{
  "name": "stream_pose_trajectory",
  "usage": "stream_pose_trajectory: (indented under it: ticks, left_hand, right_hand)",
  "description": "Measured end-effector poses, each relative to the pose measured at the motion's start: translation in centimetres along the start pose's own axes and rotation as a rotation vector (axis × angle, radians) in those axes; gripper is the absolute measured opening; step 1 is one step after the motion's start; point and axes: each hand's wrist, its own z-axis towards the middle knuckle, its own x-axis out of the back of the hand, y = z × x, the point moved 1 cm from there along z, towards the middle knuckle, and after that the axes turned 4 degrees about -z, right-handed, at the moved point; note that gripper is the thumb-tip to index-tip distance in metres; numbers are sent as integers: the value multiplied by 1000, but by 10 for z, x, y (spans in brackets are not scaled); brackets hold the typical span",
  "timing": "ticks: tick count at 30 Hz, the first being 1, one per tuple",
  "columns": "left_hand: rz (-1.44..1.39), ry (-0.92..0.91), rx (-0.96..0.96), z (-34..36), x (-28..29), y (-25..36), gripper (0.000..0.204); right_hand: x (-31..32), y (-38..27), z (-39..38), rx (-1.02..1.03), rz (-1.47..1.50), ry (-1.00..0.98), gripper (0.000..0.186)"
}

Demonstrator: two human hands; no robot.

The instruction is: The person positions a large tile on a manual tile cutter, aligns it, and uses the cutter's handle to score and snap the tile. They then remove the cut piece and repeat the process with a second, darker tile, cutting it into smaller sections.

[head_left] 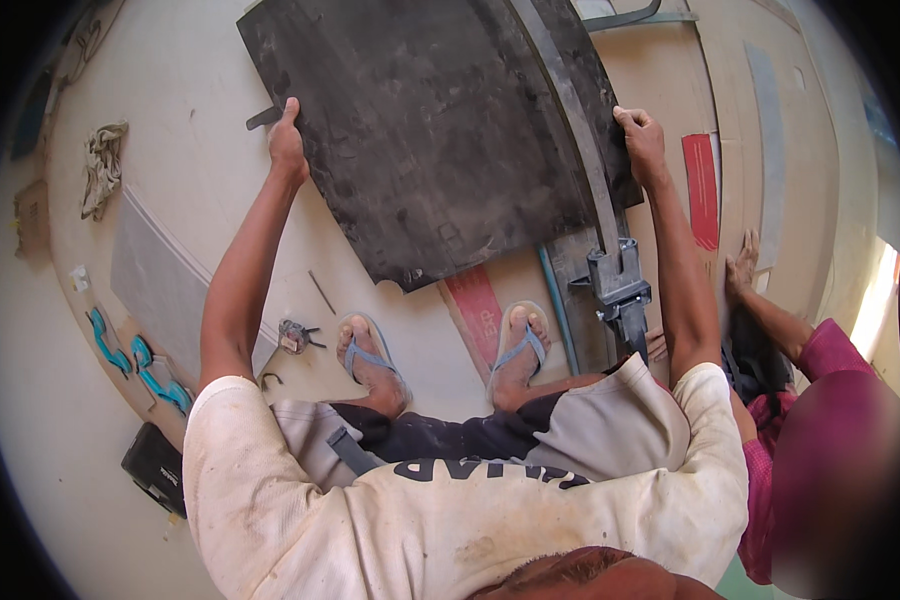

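Filling the upper middle of the frame, a large, dusty, dark grey rectangular sheet is gripped at its left edge by the left hand (its fingers are mostly hidden) and at its right edge by the curled right hand. Over its right side, a long grey metal bar is seen, joined to a dark metal block right of centre.

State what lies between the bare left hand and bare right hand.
The head view shows a large, dark rectangular slab between the left hand and right hand, with a long grey metal bar crossing over it, nearer the right.
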Motion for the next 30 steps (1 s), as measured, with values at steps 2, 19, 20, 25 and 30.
stream_pose_trajectory:
  ticks: [2, 19, 20, 25, 30]
  left_hand:
    - [11, 2, -33, -1, 0, 1, 43]
    - [12, -27, -22, -5, -3, 3, 42]
    - [11, -44, -20, -5, -2, 3, 43]
    - [13, -56, -15, -5, -4, 4, 44]
    - [18, -28, 5, -6, -6, 4, 44]
  right_hand:
    - [0, -2, 0, -1, -21, 6, 26]
    - [0, -1, 0, 9, -44, 11, 33]
    - [0, -1, 0, 2, -44, 6, 34]
    - [-1, -1, -1, -15, -34, -3, 34]
    - [-1, -2, -2, -35, -13, -5, 34]
